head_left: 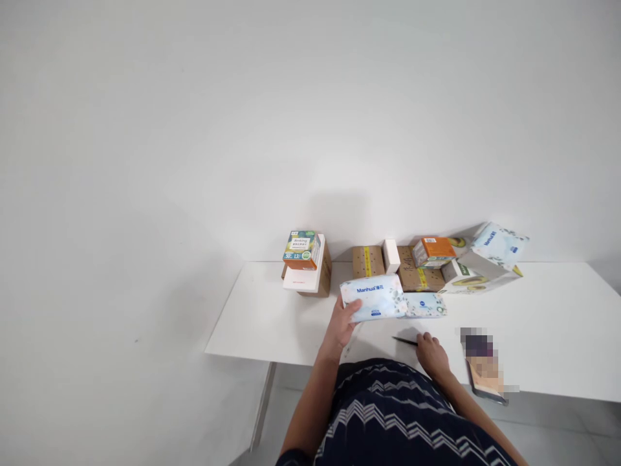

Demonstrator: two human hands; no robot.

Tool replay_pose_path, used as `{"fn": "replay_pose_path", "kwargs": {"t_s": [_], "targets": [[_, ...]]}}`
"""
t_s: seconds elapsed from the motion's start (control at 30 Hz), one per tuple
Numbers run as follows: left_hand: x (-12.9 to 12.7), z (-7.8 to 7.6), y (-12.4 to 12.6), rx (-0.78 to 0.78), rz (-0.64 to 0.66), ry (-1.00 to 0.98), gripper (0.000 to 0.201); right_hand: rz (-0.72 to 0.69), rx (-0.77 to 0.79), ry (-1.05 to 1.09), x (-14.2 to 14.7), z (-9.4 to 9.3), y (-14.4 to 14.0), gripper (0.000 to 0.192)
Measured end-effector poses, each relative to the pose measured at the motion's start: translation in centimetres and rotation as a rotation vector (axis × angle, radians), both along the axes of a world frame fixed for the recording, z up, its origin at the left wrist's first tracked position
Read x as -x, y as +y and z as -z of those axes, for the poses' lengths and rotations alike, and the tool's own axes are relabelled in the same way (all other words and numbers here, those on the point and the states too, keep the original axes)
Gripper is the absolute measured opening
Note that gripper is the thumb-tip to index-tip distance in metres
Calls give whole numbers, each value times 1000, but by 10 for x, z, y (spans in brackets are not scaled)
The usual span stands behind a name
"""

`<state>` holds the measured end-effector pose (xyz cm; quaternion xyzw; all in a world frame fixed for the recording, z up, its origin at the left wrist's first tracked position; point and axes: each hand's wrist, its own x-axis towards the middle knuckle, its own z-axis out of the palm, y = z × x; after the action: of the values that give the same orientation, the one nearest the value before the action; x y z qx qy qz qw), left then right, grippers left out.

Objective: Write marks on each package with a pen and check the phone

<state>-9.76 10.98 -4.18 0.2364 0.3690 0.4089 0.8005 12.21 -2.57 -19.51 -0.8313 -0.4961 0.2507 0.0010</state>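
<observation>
The right hand (431, 355) rests on the white tabletop (272, 323), fingers closed around a thin dark pen (405, 340). The left hand (342, 323) grips a blue tissue pack (372, 296) at its left end.

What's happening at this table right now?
A person stands at a white table. Their left hand grips a pale blue Manhua tissue pack, lifted slightly over the tabletop. Their right hand rests on the table at a thin black pen. A second tissue pack lies just behind. Cardboard boxes and small cartons line the wall, and a phone lies to the right.
</observation>
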Motion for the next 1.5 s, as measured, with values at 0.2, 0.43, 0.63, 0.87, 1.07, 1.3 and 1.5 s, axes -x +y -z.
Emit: {"fn": "replay_pose_path", "kwargs": {"t_s": [0.2,0.43,0.63,0.87,1.07,1.3,1.5], "targets": [[-1,2,3,23,-58,16,56,14,-21,241,-2,-17,4,39],[0,6,3,125,-78,-37,56,343,-285,1114,-12,-93,9,34],[2,5,1,337,53,-208,53,423,-619,1498,-22,-171,10,45],[5,10,0,404,133,-357,52,518,-878,1398,4,-227,26,24],[4,20,-6,419,200,-434,54,333,-968,1256,22,-245,28,26],[-2,26,-15,391,245,-458,56,215,-1055,1092,49,-254,39,14],[-1,28,-20,359,270,-490,51,138,-1004,930,62,-247,45,14]]}}
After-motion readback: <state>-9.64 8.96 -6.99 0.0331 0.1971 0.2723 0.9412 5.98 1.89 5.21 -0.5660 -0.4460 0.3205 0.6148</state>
